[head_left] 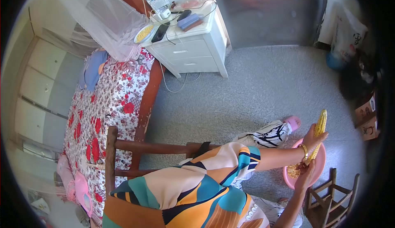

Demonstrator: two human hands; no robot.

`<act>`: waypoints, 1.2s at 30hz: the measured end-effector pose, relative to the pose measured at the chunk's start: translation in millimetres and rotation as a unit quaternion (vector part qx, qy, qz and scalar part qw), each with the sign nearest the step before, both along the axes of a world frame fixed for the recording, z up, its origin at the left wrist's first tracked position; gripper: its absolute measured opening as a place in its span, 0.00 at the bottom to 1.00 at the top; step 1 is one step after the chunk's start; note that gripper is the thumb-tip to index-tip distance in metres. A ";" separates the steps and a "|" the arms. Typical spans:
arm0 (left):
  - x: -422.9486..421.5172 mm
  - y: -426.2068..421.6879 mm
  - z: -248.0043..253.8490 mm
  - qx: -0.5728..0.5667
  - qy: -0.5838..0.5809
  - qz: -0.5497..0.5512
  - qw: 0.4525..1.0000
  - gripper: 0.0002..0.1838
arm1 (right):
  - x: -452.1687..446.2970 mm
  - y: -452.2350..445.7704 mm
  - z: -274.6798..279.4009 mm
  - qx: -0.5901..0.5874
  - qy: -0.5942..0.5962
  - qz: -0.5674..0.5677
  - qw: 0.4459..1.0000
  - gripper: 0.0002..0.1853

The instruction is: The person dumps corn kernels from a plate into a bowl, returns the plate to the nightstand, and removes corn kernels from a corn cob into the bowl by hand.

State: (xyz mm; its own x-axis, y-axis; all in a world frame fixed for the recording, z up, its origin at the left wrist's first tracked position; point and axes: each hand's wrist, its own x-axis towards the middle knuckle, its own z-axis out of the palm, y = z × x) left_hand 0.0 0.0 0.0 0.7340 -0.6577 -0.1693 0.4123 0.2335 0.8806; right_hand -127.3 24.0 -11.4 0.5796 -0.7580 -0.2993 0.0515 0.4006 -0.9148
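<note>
A yellow ear of corn (320, 125) is held at a slant over a pink basin (323, 156). My left hand (314, 138), with a gold-coloured bracelet at its wrist, is wrapped round the ear's middle. At the lower end of the same ear, the fingers of my right hand (305, 174) are curled against the corn. Below the hands, loose corn kernels (293, 171) lie in the basin. Part of the basin is hidden behind my hands and wrist.
A small wooden stool (329, 201) stands close beside the basin. Boxes (366, 119) and bags (347, 34) line the right side. A bed with a floral sheet (111, 104) is on the left, near a white nightstand (185, 53) bearing a phone and a bowl of kernels (144, 33).
</note>
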 end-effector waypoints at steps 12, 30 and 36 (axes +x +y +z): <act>-9.0 116.6 58.4 0.017 0.091 -0.056 0.994 0.26 | -11.3 106.2 62.2 -0.184 0.097 0.046 0.977 0.26; -18.6 195.8 63.4 -0.007 0.134 -0.070 0.988 0.17 | 12.9 203.3 89.6 -0.353 0.343 -0.091 0.866 0.14; -31.7 198.1 69.0 0.034 0.091 -0.119 0.988 0.17 | 3.2 209.6 88.7 -0.354 0.343 -0.120 0.861 0.15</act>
